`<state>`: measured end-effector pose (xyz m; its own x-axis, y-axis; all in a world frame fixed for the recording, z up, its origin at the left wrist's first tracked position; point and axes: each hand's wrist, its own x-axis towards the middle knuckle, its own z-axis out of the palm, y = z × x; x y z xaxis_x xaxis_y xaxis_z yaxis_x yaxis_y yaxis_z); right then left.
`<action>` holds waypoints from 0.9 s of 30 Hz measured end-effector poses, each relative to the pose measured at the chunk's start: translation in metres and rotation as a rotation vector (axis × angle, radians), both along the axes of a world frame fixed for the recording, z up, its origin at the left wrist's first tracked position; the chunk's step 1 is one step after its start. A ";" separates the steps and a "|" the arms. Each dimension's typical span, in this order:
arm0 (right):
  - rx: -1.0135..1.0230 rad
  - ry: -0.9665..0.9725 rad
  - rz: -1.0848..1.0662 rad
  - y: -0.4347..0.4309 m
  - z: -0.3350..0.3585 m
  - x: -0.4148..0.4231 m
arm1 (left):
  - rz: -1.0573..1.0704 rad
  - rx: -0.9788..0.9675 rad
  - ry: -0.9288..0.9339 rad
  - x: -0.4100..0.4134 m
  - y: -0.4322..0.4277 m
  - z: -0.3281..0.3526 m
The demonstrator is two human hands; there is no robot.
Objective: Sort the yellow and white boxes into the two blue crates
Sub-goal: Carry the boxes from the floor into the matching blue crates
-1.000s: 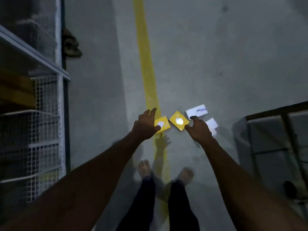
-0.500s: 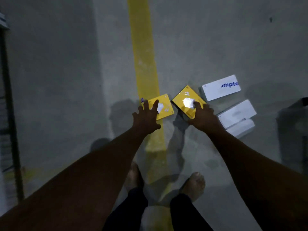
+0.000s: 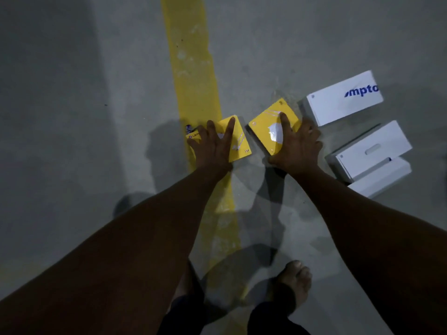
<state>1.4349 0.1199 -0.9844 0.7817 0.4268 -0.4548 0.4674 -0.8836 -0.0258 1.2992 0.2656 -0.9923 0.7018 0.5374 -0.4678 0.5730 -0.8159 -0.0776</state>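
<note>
Two flat yellow boxes lie on the grey floor. My left hand (image 3: 212, 146) is pressed down over the left yellow box (image 3: 239, 143), fingers spread across its top and edges. Over the right yellow box (image 3: 263, 128) lies my right hand (image 3: 297, 148), thumb on its glossy top and fingers curled at its right edge. Three white boxes lie to the right: one with blue lettering (image 3: 343, 97), and a second one (image 3: 372, 148) resting partly on a third (image 3: 384, 177). No blue crate is in view.
A yellow painted line (image 3: 191, 68) runs along the concrete floor under the left box. My bare right foot (image 3: 295, 279) stands just below the boxes. A small dark scrap (image 3: 188, 128) lies at the left box's corner.
The view has dropped close to the floor, and the rack and frame have left the picture. Both hands went from hovering above the yellow boxes to lying on them.
</note>
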 end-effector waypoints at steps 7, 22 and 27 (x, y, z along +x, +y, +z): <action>0.147 0.448 -0.707 0.020 0.057 -0.039 | 0.762 -0.618 -0.108 -0.001 -0.002 0.067; 1.046 1.748 -1.195 0.023 0.496 -0.097 | 1.471 -1.966 -0.716 -0.089 0.019 0.506; 1.147 1.936 -0.969 0.030 0.622 -0.111 | 1.280 -2.150 -0.815 -0.114 0.030 0.640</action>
